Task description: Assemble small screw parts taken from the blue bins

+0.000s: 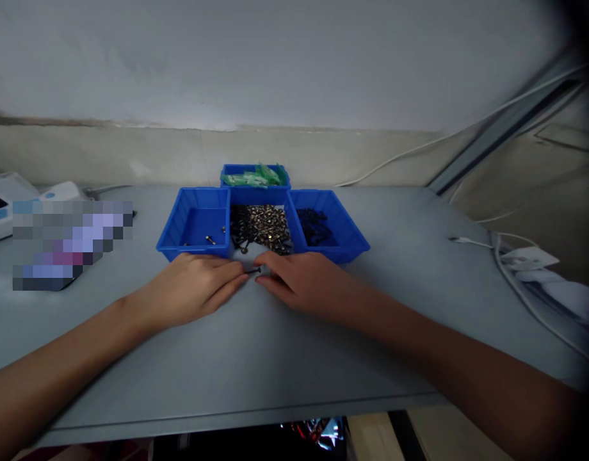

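Note:
My left hand (198, 285) is closed, its thumb and fingertips pinching a small dark screw (253, 271) that points to the right. Just across from it, my right hand (306, 278) has its thumb and forefinger parted around the screw's free end, without visibly touching it. Behind both hands lies a pile of small brass-coloured and dark screws (266, 224) between the blue bins. In the left blue bin (169, 240) are a few loose pieces, one a small brass-coloured screw (210, 240). Dark small parts (314, 225) fill some of the right blue bin (355, 240).
At the back, another blue bin (256, 194) holds green plastic packets (258, 175). A blurred-out flat object (78, 246) lies at left beside a white device (59, 191). White cables (515, 291) run along the right side. The table's front edge (237, 421) is near me.

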Available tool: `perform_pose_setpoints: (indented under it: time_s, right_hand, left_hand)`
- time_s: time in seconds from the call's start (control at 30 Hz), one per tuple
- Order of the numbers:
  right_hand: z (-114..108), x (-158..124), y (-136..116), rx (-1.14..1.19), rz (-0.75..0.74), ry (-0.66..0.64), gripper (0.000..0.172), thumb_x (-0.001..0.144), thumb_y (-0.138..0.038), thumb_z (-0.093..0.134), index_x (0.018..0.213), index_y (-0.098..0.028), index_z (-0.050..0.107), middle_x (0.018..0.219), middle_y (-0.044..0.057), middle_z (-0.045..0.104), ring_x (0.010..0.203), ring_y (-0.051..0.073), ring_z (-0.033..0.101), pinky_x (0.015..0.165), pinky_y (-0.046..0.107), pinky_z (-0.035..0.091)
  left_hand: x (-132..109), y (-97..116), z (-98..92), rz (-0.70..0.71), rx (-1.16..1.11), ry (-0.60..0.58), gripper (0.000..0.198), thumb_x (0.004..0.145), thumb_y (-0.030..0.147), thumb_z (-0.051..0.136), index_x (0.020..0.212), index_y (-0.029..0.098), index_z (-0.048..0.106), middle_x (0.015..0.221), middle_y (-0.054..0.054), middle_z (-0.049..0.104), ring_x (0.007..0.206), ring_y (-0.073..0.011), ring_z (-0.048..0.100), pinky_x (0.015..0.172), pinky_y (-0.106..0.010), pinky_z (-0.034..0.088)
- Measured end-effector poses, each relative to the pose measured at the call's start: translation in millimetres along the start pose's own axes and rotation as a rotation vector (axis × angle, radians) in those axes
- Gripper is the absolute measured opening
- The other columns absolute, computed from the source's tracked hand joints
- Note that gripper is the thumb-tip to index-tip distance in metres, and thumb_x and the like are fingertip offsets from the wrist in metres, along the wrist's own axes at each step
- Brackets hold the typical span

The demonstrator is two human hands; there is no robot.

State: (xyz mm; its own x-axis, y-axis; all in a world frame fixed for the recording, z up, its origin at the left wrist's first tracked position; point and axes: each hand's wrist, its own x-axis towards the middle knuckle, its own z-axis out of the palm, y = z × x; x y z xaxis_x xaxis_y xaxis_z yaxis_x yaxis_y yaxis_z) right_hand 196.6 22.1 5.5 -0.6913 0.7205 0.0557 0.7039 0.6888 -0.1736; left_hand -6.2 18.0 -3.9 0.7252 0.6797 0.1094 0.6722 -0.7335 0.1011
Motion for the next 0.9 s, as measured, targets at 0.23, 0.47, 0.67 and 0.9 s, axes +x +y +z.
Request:
perform_pose_setpoints:
  time_s: [0.23,0.47,0.67,0.9]
  right_hand:
    - [-0.4,0.6,0.2,-0.025,0.029,-0.014,0.020,0.087,-0.035,0.034,0.092,-0.019,0.046,0.066,0.000,0.059,0.054,0.013,0.054,0.045,0.023,0.026]
    - [1.0,0.3,0.6,-0.069,-0.017,0.012,0.022,0.089,-0.033,0.031,0.089,-0.019,0.047,0.068,0.000,0.060,0.056,0.013,0.055,0.047,0.023,0.026]
    - [-1.3,0.2,-0.5,-0.047,-0.022,-0.011,0.022,0.089,-0.029,0.030,0.086,-0.018,0.048,0.073,0.000,0.060,0.059,0.012,0.054,0.050,0.023,0.027]
    - [-2.5,0.4,-2.0,0.019,0.063,-0.025,0.020,0.086,-0.034,0.036,0.098,-0.019,0.044,0.069,0.000,0.060,0.056,0.012,0.054,0.046,0.022,0.026]
  left_hand:
    - [-0.3,0.6,-1.1,-0.013,-0.018,-0.008,0.033,0.091,0.033,0.026,0.075,0.018,0.052,0.067,0.001,0.055,0.064,-0.0123,0.054,0.061,-0.025,0.039]
    - [0.5,1.4,-1.6,0.007,0.003,0.036,0.031,0.090,0.033,0.030,0.075,0.017,0.052,0.066,0.001,0.055,0.063,-0.0118,0.055,0.057,-0.024,0.038]
    - [0.1,0.6,-1.0,-0.011,-0.010,0.025,0.029,0.090,0.031,0.030,0.078,0.018,0.052,0.067,0.001,0.055,0.063,-0.0117,0.055,0.059,-0.024,0.039]
    - [-0.3,1.5,-1.3,-0.001,0.001,0.028,0.031,0.090,0.031,0.028,0.073,0.018,0.050,0.063,0.002,0.054,0.058,-0.0109,0.054,0.055,-0.024,0.038]
